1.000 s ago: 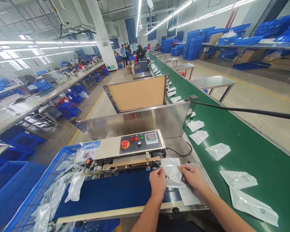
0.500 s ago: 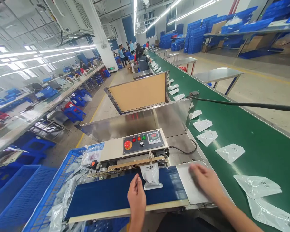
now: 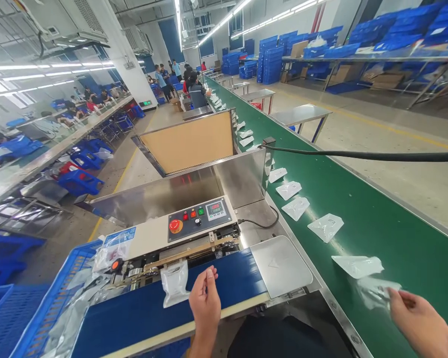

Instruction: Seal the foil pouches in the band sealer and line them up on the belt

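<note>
My right hand [image 3: 420, 318] reaches over the green conveyor belt [image 3: 403, 228] and pinches the edge of a blurred white plastic pouch [image 3: 375, 293]. Above the sealing machine's blue belt [image 3: 134, 313], my left hand [image 3: 205, 298] is raised with its fingers curled together and nothing visible in it. Just left of that hand, another white pouch [image 3: 174, 286] hangs with its top edge in the band sealer [image 3: 164, 231]. Further white pouches lie along the green belt, the closest [image 3: 358, 266] right beside the pinched one.
A bare metal plate [image 3: 281, 266] sits at the right end of the blue belt. Beyond the belt's left end, a blue basket [image 3: 56, 278] holds many pouches. Metal guards [image 3: 242, 179] stand behind the sealer, and a black cable [image 3: 358, 155] crosses above the conveyor.
My right hand has moved right from the metal plate to the conveyor and taken hold of a pouch. The pouch in the sealer has travelled left. The view has turned rightward.
</note>
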The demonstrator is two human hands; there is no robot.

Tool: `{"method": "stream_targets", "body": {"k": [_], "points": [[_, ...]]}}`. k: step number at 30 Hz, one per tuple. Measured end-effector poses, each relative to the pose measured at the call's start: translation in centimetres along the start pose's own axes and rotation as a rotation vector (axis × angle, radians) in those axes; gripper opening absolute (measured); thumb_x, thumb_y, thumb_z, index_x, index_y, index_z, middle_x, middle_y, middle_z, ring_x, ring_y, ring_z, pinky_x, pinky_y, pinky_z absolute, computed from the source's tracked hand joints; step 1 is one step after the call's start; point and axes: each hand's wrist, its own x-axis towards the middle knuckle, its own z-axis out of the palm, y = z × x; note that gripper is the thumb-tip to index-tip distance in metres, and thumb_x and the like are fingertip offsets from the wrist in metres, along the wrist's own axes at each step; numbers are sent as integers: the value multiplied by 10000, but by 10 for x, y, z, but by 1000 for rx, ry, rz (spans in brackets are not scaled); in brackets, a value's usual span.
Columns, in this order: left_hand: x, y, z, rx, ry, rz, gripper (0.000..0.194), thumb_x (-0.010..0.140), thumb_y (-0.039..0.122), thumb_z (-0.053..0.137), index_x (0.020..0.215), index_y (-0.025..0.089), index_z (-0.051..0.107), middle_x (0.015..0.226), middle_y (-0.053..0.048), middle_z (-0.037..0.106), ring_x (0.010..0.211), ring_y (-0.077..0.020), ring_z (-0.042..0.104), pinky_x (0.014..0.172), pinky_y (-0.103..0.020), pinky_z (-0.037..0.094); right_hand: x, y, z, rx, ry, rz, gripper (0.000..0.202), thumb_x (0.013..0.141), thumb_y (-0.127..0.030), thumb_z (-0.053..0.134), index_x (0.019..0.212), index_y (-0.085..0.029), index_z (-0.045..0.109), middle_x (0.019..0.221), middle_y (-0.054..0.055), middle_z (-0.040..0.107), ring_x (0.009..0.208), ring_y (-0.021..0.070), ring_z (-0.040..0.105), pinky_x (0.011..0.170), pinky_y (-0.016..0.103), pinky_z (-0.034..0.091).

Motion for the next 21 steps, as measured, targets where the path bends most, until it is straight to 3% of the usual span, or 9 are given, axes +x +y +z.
{"method": "stream_targets", "body": {"k": [2,5,9,11,14,17,18,21], "points": [[-2,11,20,14,-131,96,515,957,659,677,1042,183,854,1028,-154,857,923,-309,829,868,-431,690,-1,-26,-7,142,-23,6,380,743,-720,574,668,-348,592,821,206,778,616,315,680,624,494,509],[-11,31,57,81,-364,288,398,1031,523,629,1143,208,845,1117,-150,848,1008,-301,810,915,-423,673,-12,-80,-22,234,-70,-226,434,731,-735,635,833,-318,699,899,152,807,695,313,699,686,474,537],[-21,56,100,141,-585,530,522,1019,463,655,1476,213,690,1487,-169,719,1397,-353,652,1190,-525,534,-47,-157,-33,350,-288,-642,419,911,-668,569,899,-290,751,881,97,794,737,261,681,747,399,544],[-22,64,110,136,-665,563,496,1041,475,615,1451,211,709,1476,-161,725,1397,-348,642,1203,-506,502,-68,-185,-28,419,-447,-766,395,970,-615,563,885,-280,754,857,79,779,757,240,672,774,367,548],[-21,63,108,89,-723,432,488,1104,509,468,1047,197,838,1017,-110,825,951,-262,731,887,-345,558,-96,-204,-9,578,-603,-714,399,971,-626,612,961,-259,768,856,65,763,758,224,666,755,341,560],[-27,50,96,1,-621,198,601,1091,593,450,774,183,754,703,-34,667,671,-182,542,646,-284,403,-117,-202,15,785,-693,-493,555,942,-710,623,1173,-224,760,949,89,782,806,239,699,731,334,582],[-29,45,92,-30,-582,140,605,1075,616,467,741,182,724,674,-19,624,654,-172,496,626,-282,366,-122,-199,23,803,-729,-446,582,924,-731,633,1157,-213,764,942,94,784,804,243,701,717,333,581],[-35,30,87,-58,-539,70,587,1040,619,511,675,187,667,644,3,553,646,-158,434,619,-279,322,-129,-195,44,700,-808,-432,539,862,-742,690,863,-208,759,780,67,744,703,222,645,640,316,530]]}}
